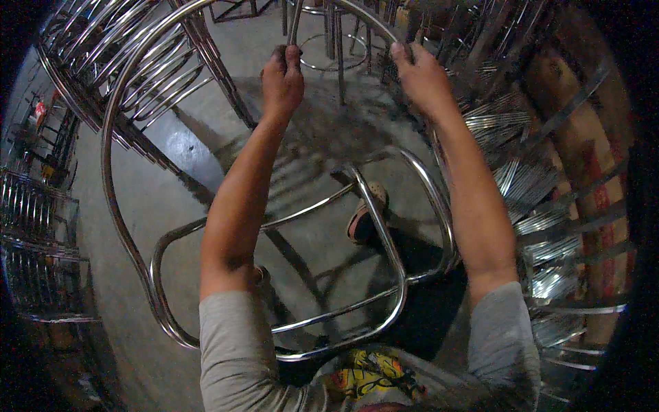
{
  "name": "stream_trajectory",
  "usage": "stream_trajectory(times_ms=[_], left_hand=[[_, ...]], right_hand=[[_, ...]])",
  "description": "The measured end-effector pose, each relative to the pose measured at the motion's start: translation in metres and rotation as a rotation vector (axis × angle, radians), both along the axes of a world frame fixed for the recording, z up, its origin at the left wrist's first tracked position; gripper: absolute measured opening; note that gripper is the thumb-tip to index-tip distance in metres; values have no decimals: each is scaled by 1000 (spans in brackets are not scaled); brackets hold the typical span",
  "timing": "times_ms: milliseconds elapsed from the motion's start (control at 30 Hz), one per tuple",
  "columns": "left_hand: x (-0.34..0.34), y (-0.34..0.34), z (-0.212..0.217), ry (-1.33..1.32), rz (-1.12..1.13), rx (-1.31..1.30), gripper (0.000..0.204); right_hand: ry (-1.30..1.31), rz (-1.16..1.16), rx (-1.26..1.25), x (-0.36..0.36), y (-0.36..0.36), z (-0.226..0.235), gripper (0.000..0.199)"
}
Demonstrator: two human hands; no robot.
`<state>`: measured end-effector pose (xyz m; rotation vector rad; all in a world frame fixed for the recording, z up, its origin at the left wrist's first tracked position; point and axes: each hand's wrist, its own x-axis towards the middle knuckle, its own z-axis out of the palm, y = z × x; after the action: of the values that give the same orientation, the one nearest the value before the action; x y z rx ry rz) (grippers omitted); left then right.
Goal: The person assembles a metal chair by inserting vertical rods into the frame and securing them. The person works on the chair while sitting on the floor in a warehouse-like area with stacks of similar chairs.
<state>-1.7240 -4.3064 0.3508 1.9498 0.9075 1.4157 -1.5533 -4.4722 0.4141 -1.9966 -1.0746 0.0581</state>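
**Two hands on one chrome frame**

Grey concrete floor [171, 151] lay beneath one bent chrome tube frame [384, 240]. Left hand [282, 79] was closed around a thin upright rod [295, 24]; right hand [420, 77] was closed on the frame's top hoop [110, 117]. One shoe [367, 216] showed between the lower tubes. Stacked frames [144, 62] crowded the left, chrome racks [542, 220] the right.

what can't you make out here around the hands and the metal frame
Head view only:
- Left hand: fist hides how the thin rod meets the chrome tube frame.
- Right hand: fingertips merge into dark clutter past the frame's top.
- Frame's near end: hidden behind the person's sleeves and lap.
- Stacked frames: cut by the fisheye rim.
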Motion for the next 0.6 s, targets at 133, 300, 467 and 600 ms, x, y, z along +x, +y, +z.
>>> stream_trajectory(times_ms=[133,300,467,600], left_hand=[[18,-6,-4,-162,16,-19,44],[39,-24,-7,-227,36,-110,46],[66,-38,-4,-441,14,-190,49],[75,-31,-13,-412,54,-172,49]], right_hand=[[26,4,25,5,4,-5,73],[-20,-60,90,2,2,-6,75],[-3,-40,54,-1,0,-2,77],[5,-13,47,1,0,1,71]])
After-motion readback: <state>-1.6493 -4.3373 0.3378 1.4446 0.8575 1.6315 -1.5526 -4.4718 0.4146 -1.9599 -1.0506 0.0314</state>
